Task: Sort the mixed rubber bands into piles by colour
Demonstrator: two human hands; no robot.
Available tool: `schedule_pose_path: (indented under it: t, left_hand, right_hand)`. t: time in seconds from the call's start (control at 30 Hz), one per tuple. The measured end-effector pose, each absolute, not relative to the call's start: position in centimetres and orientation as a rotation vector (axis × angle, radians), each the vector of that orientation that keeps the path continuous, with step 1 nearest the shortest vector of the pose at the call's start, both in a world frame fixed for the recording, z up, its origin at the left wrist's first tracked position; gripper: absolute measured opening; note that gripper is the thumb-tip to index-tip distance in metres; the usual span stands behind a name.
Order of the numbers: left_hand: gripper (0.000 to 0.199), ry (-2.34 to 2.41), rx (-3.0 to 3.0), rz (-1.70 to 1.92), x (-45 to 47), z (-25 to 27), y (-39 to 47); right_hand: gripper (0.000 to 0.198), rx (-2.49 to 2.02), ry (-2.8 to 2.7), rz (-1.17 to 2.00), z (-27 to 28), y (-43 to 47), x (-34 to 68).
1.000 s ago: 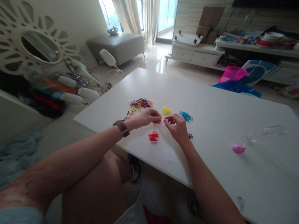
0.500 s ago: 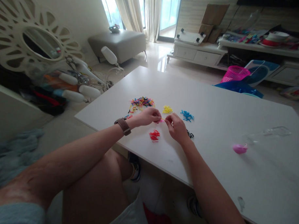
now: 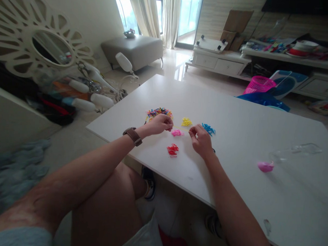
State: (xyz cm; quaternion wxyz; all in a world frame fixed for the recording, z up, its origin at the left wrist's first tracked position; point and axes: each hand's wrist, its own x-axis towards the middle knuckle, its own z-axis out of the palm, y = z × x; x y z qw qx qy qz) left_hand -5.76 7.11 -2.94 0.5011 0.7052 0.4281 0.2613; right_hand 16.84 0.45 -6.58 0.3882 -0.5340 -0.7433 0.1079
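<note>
A thin yellow rubber band (image 3: 181, 128) is stretched between my two hands over the table. My left hand (image 3: 164, 123), with a watch on its wrist, pinches one end beside a mixed pile of coloured rubber bands (image 3: 159, 111) that it partly covers. The other end is in the closed fingertips of my right hand (image 3: 200, 139). Below the stretched band lies a pink pile (image 3: 177, 133), with a red pile (image 3: 173, 150) nearer me. A yellow pile (image 3: 186, 122) sits just beyond, and a blue pile (image 3: 208, 129) lies past my right hand. Black bands (image 3: 213, 150) show partly behind my right wrist.
On the right of the white table (image 3: 236, 192) are a pink balloon-like piece (image 3: 265, 166) and a clear plastic or glass object (image 3: 306, 149). A lamp with white shades (image 3: 102, 100) stands off the left edge. Beyond the right edge is a pink basket (image 3: 259, 84).
My hands have moved apart, drawing the yellow band out long between them. The pink pile, mostly covered before, is now in plain sight. The view has shifted slightly.
</note>
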Motion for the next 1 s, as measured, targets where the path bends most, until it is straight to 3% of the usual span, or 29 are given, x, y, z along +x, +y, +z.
schedule_pose_path:
  t: [0.17, 0.4, 0.73, 1.0]
  left_hand:
    - [0.008, 0.925, 1.879, 0.577, -4.2, -3.8, 6.1]
    - [0.011, 1.178, 1.531, 0.773, -7.2, -1.7, 9.1]
    - [0.015, 1.545, 1.270, 0.969, -12.7, -3.2, 10.9]
    - [0.020, 1.724, 1.203, 1.019, -15.2, -4.1, 11.3]
  right_hand:
    - [0.013, -1.282, -1.956, 0.252, -7.2, -0.3, 15.8]
    - [0.013, -1.494, -1.942, -0.162, -7.9, 2.1, 18.8]
    - [0.009, -1.758, -2.191, -0.002, -6.4, 9.1, 18.4]
    - [0.015, -1.669, -2.519, -0.123, -2.2, 11.0, 13.4]
